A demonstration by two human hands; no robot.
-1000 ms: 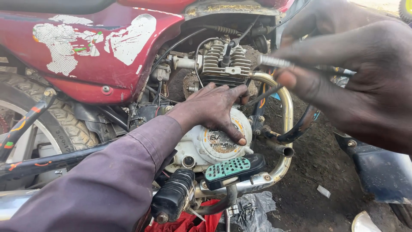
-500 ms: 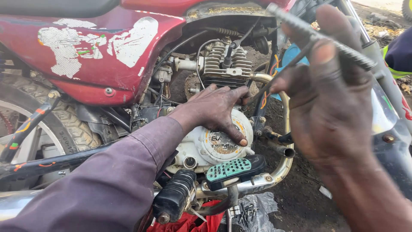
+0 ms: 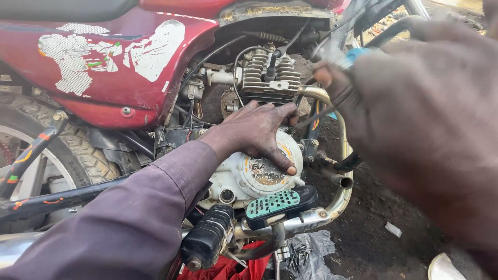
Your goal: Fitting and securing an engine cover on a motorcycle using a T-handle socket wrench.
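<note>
A: What is closest to the camera, and has it changed?

B: The right hand (image 3: 430,140) fills the right side, large and blurred. Half a second ago it sat lower with a thin metal rod clear across its fingers; now it is higher and nearer the lens. Its fingers are curled, but what they hold is too blurred to tell.

A: And the other hand?

B: The left hand (image 3: 257,132), in a purple sleeve (image 3: 129,218), has not moved. It lies flat and open, gripping nothing, palm on the round pale metal engine side cover (image 3: 259,171), fingertips at the cover's front edge.

A: What surrounds it?

B: Just below the cover are a green-and-black studded foot pedal (image 3: 280,203) and a black ribbed rubber footpeg (image 3: 207,239), with red cloth (image 3: 225,269) underneath. A curved chrome exhaust pipe (image 3: 340,197) hems in the cover's right side. Above stands the finned grey engine cylinder (image 3: 270,78), with cables crossing it.

A: Farther out?

B: The scuffed dark red side panel (image 3: 109,67) and rear tyre (image 3: 78,150) lie left. Bare dark ground (image 3: 373,243) opens to the lower right, behind the blurred hand.
</note>
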